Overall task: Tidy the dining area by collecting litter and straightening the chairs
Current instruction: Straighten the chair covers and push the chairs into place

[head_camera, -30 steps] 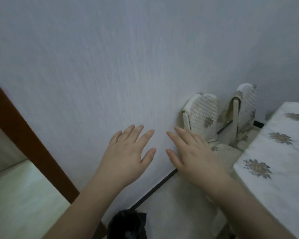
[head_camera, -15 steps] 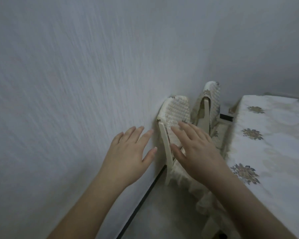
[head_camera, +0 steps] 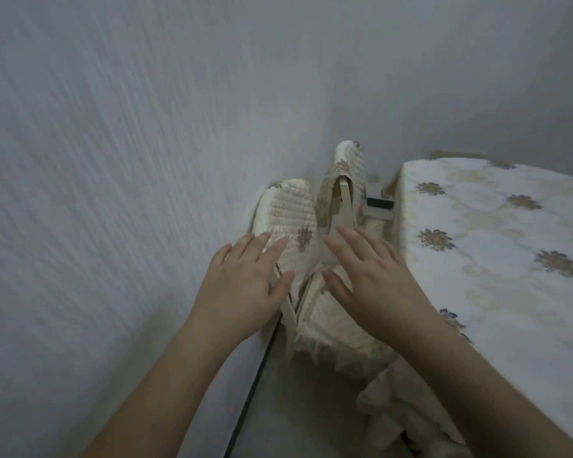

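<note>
chairs (head_camera: 291, 209) against wall (head_camera: 113, 160) | table (head_camera: 493, 242) right (close beside) | hands (head_camera: 298, 279) before chairs

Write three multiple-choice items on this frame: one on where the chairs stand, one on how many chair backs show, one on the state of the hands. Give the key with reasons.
1. Where do the covered chairs stand?
A. Between the wall and the table
B. On top of the table
C. In an open doorway

2. How many chair backs show?
A. One
B. Two
C. Four

3. What state are the hands in?
A. Both clenched round litter
B. Both open with fingers straight
C. One holds a cup

Key:
1 A: the near chair back and the far chair back stand between the grey wall and the table with its flowered cloth.
2 B: only those two cream backs are in view.
3 B: the left hand and the right hand reach toward the near chair with straight fingers, holding nothing.
</note>
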Demonstrator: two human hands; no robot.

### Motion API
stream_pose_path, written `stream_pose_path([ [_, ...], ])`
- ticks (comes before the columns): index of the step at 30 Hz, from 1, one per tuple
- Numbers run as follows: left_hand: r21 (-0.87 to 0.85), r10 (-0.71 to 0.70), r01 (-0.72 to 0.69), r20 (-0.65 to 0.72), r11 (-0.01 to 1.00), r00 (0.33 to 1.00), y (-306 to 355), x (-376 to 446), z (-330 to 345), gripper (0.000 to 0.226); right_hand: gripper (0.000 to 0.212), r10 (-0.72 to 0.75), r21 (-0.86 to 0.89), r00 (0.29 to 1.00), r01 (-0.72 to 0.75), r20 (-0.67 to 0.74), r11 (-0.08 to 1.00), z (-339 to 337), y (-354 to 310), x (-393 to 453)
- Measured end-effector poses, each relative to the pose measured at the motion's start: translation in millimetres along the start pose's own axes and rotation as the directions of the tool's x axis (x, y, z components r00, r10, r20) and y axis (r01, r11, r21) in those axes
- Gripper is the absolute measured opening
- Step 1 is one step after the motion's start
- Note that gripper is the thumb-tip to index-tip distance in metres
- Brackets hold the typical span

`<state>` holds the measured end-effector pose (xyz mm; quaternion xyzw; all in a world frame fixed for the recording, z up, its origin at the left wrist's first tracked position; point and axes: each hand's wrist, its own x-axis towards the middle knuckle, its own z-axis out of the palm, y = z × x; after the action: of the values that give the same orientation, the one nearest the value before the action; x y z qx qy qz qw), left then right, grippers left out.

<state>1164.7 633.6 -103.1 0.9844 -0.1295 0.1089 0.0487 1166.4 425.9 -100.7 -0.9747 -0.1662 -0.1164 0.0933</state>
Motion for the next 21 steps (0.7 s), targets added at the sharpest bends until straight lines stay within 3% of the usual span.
stream_pose_path([
  [8,0.017,-0.033,0.033,0.017,0.999,0.999,-7.1,112.3,33.6,0.059,0.057,-0.020,0.011,1.000,0.020,-0.007,1.000,19.8,61.8,93.6],
  [11,0.100,-0.044,0.043,0.012,0.994,0.999,-12.6,147.3,43.0,0.062,0.058,-0.043,0.017,0.999,0.043,0.008,0.999,26.6,82.1,133.0],
  [21,0.043,-0.171,0.169,0.051,0.985,0.984,-56.2,200.7,88.3,0.071,0.057,-0.077,0.040,0.996,0.075,0.047,0.996,76.3,100.9,237.4],
])
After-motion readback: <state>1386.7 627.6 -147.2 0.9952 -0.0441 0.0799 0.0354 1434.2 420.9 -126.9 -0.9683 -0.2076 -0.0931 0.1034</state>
